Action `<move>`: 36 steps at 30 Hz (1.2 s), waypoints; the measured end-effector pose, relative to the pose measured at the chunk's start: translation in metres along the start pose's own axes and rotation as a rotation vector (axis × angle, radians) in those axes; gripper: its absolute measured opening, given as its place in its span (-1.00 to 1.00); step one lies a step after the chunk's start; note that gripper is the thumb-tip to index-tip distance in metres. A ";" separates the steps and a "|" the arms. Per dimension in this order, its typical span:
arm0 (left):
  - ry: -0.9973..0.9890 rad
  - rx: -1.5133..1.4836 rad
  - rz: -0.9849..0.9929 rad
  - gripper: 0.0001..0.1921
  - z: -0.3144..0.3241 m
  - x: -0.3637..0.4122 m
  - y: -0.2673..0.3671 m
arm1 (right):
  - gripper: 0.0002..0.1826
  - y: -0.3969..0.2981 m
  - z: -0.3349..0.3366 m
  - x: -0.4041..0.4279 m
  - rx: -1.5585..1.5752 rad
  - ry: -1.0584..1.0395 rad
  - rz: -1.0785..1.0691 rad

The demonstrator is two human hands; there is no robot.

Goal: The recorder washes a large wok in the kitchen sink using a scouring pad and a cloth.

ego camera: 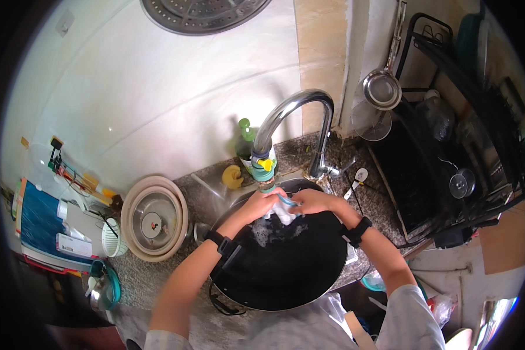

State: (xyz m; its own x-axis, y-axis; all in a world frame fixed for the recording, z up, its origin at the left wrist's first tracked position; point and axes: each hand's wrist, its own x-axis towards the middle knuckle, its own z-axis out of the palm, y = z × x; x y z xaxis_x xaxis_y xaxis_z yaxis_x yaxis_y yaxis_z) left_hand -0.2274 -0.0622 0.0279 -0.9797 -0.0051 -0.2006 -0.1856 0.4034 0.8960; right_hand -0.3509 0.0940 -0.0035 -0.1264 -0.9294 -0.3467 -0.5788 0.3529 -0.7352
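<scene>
My left hand (pixel 262 204) and my right hand (pixel 311 202) grip a wet white cloth with a blue edge (pixel 282 213) between them. Both are just below the green-collared spout end (pixel 263 173) of a chrome faucet (pixel 295 97). Beneath them a large black wok (pixel 284 271) rests over the sink, tilted, with its loop handle (pixel 221 302) towards me. Some suds (pixel 261 232) lie on the wok's dark inside, under the cloth. My fingertips are partly hidden by the cloth, and most of the sink is covered by the wok.
Stacked bowls (pixel 183 218) stand on the granite counter at left, near a white basket (pixel 113 238). Behind the sink are a green-capped bottle (pixel 245 140) and a yellow sponge-like item (pixel 232 176). A white spoon (pixel 356 181) lies right of the faucet; a black dish rack (pixel 459 57) fills the right.
</scene>
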 end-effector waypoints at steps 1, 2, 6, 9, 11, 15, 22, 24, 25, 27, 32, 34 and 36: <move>0.001 0.036 -0.045 -0.81 -0.004 -0.003 -0.002 | -0.62 0.000 0.002 0.009 0.162 -0.060 -0.018; 0.017 0.030 0.038 -0.82 -0.007 -0.005 -0.014 | -0.61 -0.008 0.009 0.009 0.504 -0.070 -0.037; 0.155 0.226 0.167 -0.80 -0.026 -0.011 -0.044 | -0.56 -0.016 0.013 0.024 1.214 -0.599 0.029; 0.140 0.181 0.269 -0.78 -0.022 -0.016 -0.032 | -0.60 0.001 0.034 0.047 1.218 -0.654 0.027; 0.005 0.225 0.370 -0.82 -0.015 -0.019 -0.011 | -0.65 0.006 0.057 0.062 0.966 -0.522 0.184; -0.089 0.419 0.584 -0.95 0.006 -0.048 0.002 | -0.71 -0.037 0.079 0.060 0.970 -0.009 0.462; 0.131 0.799 0.340 -0.82 0.026 -0.120 0.009 | -0.78 -0.054 0.073 0.075 1.018 -0.189 -0.159; 0.172 0.763 0.217 -0.77 0.019 -0.150 0.013 | -0.71 -0.042 0.066 0.061 1.320 0.020 -0.106; 0.165 0.767 0.176 -0.76 0.015 -0.166 0.013 | -0.63 -0.026 0.059 0.064 1.453 -0.003 -0.084; 0.274 0.693 0.160 -0.90 0.003 -0.199 0.004 | -0.58 -0.018 0.052 0.063 1.590 0.052 0.084; 0.644 0.480 -0.252 -0.79 0.012 -0.278 -0.014 | -0.50 -0.037 0.043 0.065 1.399 0.005 0.026; 0.608 0.327 -0.438 -0.79 0.034 -0.295 -0.015 | -0.50 -0.031 0.046 0.076 1.296 0.005 0.010; 0.563 0.184 -0.619 -0.78 0.050 -0.301 -0.011 | -0.51 -0.018 0.043 0.078 1.258 -0.087 0.094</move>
State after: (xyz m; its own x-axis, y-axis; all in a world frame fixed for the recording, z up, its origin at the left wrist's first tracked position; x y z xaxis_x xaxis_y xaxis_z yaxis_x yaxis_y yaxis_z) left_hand 0.0735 -0.0195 0.0591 -0.6069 -0.7076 -0.3619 -0.7319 0.3200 0.6017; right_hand -0.3163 0.0199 -0.0425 -0.0442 -0.9019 -0.4297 0.5999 0.3200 -0.7333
